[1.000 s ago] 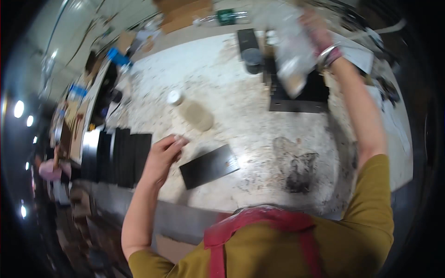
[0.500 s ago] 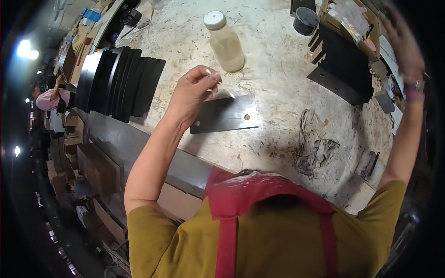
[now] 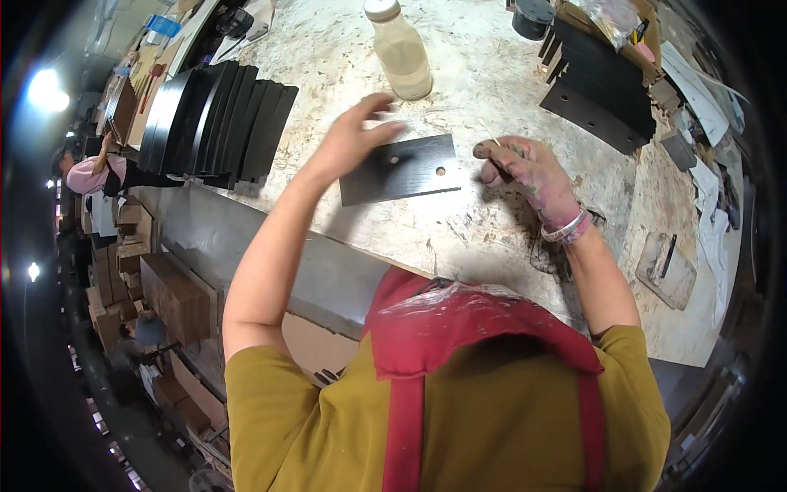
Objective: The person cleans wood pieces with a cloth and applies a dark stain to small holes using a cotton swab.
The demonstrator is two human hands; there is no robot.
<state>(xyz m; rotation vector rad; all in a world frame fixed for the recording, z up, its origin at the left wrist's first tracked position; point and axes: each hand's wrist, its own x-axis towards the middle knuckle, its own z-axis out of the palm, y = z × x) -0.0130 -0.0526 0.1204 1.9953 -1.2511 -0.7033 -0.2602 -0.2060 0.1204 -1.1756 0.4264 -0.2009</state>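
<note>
A flat black board (image 3: 418, 176) with small round holes lies at a slant on the worktable in front of me. My left hand (image 3: 358, 138) is over its left end, fingers and thumb apart, holding nothing that I can see; the fingers are slightly blurred. Just right of the board, my right hand (image 3: 531, 176), stained purple, is closed in a pinch. A thin pale stick (image 3: 488, 129) pokes up from its fingertips. Beyond the board stands a capped bottle (image 3: 402, 59) of cloudy, yellowish liquid.
Black boards (image 3: 217, 123) are stacked at the left table edge. More black boards (image 3: 602, 94) with holes stand at the right, beside a dark round tub (image 3: 533, 18) and an open cardboard box (image 3: 643, 41). A scraper-like plate (image 3: 666, 269) lies right. Another person (image 3: 86, 175) is far left.
My right hand has come from the far right to beside the board, with a thin stick in its fingers. My left hand has gone from a pinch to spread fingers. The view has shifted slightly.
</note>
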